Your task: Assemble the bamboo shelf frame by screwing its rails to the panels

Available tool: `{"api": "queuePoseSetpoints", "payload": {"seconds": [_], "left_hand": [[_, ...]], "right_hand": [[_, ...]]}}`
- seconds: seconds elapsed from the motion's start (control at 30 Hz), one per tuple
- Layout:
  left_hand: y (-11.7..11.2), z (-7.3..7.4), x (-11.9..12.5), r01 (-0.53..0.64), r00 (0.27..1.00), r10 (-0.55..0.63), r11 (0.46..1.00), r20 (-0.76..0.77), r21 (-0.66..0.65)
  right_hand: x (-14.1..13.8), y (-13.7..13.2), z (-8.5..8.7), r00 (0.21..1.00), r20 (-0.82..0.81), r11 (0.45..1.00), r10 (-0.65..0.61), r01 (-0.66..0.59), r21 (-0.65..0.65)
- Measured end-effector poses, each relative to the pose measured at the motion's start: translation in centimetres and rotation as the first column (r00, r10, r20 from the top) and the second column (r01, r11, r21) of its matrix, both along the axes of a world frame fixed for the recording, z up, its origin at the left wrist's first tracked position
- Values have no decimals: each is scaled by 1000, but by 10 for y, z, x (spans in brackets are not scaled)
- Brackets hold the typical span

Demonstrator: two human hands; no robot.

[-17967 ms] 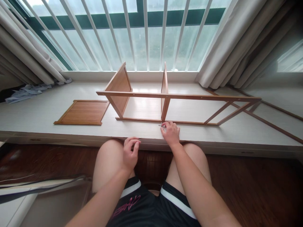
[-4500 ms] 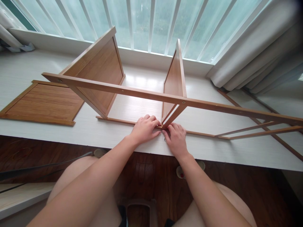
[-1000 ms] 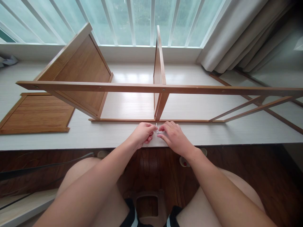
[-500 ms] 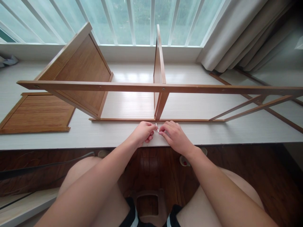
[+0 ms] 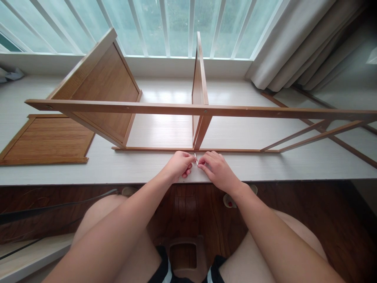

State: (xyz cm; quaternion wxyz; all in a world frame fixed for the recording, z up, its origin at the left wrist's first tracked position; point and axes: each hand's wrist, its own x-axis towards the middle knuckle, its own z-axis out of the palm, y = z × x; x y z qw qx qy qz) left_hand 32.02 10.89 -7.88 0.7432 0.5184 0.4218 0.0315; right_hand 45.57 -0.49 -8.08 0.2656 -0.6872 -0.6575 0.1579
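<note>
A slim silvery Allen key (image 5: 196, 160) points at the lower rail (image 5: 161, 149) of a brown wooden frame, near the foot of its middle panel (image 5: 202, 129). Thumb and fingers of my left hand (image 5: 182, 163) are closed around the upper part of the key. My right hand (image 5: 216, 165) pinches at its near end, fingertips together. The key's tip meets the rail, but any screw there is too small to make out. Above my hands runs the upper rail (image 5: 165, 107), with screw heads along it. A wide side panel (image 5: 103, 78) stands at the frame's left.
A loose wooden panel (image 5: 50, 139) lies flat on the white ledge (image 5: 103, 171) at left. More wooden bars (image 5: 350, 143) rest at the right, below a grey curtain (image 5: 282, 43). A barred window (image 5: 176, 27) is behind. A plastic stool (image 5: 202, 251) shows between my legs.
Both hands keep nearly the same pose on the key. The upper rail and panels appear shifted very slightly to the right.
</note>
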Motion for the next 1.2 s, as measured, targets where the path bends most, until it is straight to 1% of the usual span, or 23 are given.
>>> {"api": "queuePoseSetpoints", "payload": {"seconds": [0.27,0.7,0.83,0.93,1.2], "left_hand": [[-1,2,1,5,1000,-5,1000,-22,13],[-2,4,0,1,1000,-1,1000,-7,9],[-1,2,-1,-6,1000,6,1000,-4,5],[-2,2,-2,-10,1000,11,1000,-6,15],[-2,2,0,-17,1000,17,999,-3,28]], "right_hand": [[0,2,0,1000,-17,1000,-2,2,2],[0,2,-2,1000,-25,1000,-4,4,11],[0,1,-1,998,-40,998,-50,51,39],[0,0,-1,997,-17,996,-77,78,50],[-2,-2,-5,994,53,994,-92,89,55]]}}
